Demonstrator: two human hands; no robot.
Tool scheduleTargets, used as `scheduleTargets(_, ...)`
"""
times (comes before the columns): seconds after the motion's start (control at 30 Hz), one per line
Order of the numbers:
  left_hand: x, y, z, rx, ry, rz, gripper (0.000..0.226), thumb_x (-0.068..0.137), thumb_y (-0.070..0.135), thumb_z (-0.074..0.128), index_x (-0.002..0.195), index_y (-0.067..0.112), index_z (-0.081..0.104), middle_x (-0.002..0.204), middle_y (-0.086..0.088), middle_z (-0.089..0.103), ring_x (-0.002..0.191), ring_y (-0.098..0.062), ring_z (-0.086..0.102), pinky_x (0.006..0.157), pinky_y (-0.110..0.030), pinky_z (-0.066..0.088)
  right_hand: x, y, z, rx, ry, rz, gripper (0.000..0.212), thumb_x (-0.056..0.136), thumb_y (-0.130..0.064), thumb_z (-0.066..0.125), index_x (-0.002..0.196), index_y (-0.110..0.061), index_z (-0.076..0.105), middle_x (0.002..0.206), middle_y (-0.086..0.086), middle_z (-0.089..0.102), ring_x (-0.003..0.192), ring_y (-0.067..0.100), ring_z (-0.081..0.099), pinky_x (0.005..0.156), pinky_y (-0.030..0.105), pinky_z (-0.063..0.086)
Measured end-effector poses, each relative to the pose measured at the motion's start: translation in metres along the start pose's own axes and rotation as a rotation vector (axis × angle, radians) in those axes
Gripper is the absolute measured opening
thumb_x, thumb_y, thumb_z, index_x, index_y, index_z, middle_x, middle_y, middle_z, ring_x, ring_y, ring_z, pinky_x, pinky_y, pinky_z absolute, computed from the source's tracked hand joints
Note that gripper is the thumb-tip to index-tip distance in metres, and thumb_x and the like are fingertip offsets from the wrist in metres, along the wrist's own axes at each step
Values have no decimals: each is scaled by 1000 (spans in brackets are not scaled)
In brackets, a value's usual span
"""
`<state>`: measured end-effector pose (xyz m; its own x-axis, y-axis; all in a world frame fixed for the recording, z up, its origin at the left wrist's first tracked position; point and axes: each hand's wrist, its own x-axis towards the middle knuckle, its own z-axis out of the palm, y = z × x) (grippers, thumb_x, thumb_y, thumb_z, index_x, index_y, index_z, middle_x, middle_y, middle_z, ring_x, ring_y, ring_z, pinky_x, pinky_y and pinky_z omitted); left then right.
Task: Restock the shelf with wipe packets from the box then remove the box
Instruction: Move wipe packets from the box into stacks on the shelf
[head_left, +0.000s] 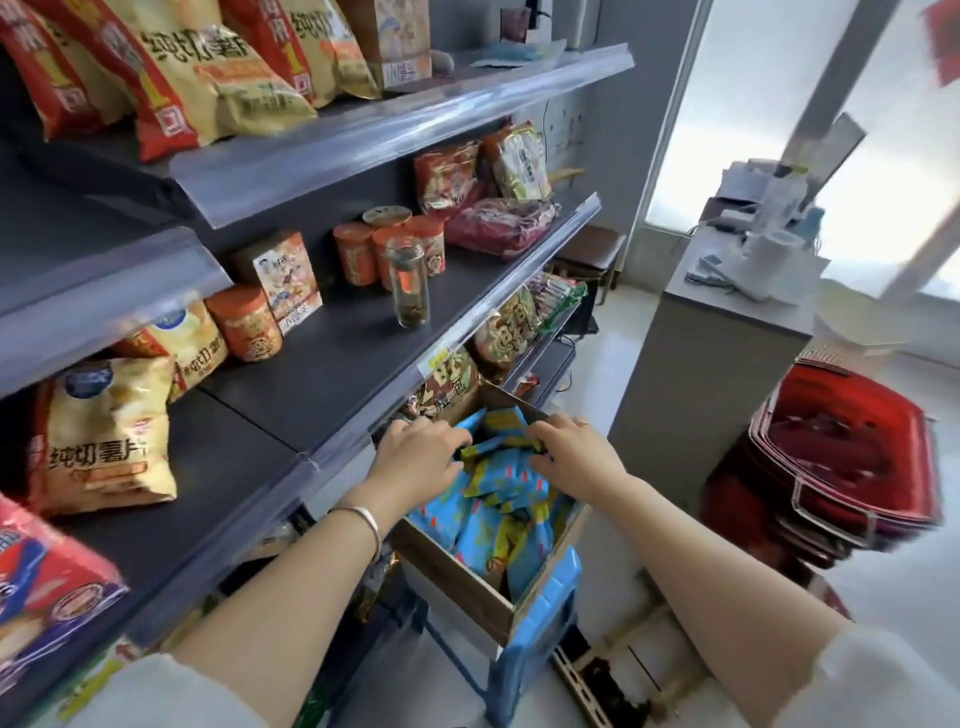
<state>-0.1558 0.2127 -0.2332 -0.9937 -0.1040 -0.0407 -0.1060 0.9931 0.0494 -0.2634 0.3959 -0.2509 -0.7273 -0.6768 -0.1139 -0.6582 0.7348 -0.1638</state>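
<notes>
While both hands are reaching into the box (457, 577), it's sitting on a blue stool (550, 592) just right of the shelf (332, 374), open top facing up. It's holding a loose heap of blue wipe packets (498, 499), piling up to about the rim; none are lying on the shelf board in view.

At the far end of the heap, the left hand (415, 460) is curling its fingers down over packets and gripping them, a bracelet (363, 519) sitting on its wrist. Just right of it, the right hand (574, 457) is gripping a packet edge the same way. A dark, yellow-edged packet is lying between the two hands.

Shelf board at hand level is carrying chip bags (104, 436) near left, orange tubs (249, 325) further back and a glass jar (408, 283) standing upright near the front lip. Red baskets (841, 457) are stacking up on the floor at right, beside a grey counter (717, 364).

Hard to read:
- fingertips of both hands are hiding among the packets
- box's far wall is mostly sitting behind the hands
- lower shelf left of the box is hiding under the board lip and the left arm
- baskets and counter clutter are blurring
</notes>
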Motion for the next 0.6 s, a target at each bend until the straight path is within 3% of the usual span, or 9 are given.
scheduleTargets(0.47, 116, -47, 94, -152, -270, 14, 30, 96, 33, 45, 126, 30, 49, 128, 3, 52, 122, -21, 44, 101, -39, 34, 97, 16, 75, 76, -323, 302, 42, 94, -35, 48, 134, -22, 45, 130, 8, 47, 121, 32, 43, 92, 42, 42)
scheduleTargets(0.6, 133, -48, 112, -179, -274, 13, 30, 96, 32, 46, 125, 28, 51, 127, 3, 51, 120, -21, 44, 98, -37, 35, 108, 20, 92, 125, -255, 412, 31, 94, -28, 46, 123, -17, 51, 119, 7, 53, 112, 31, 49, 83, 38, 44)
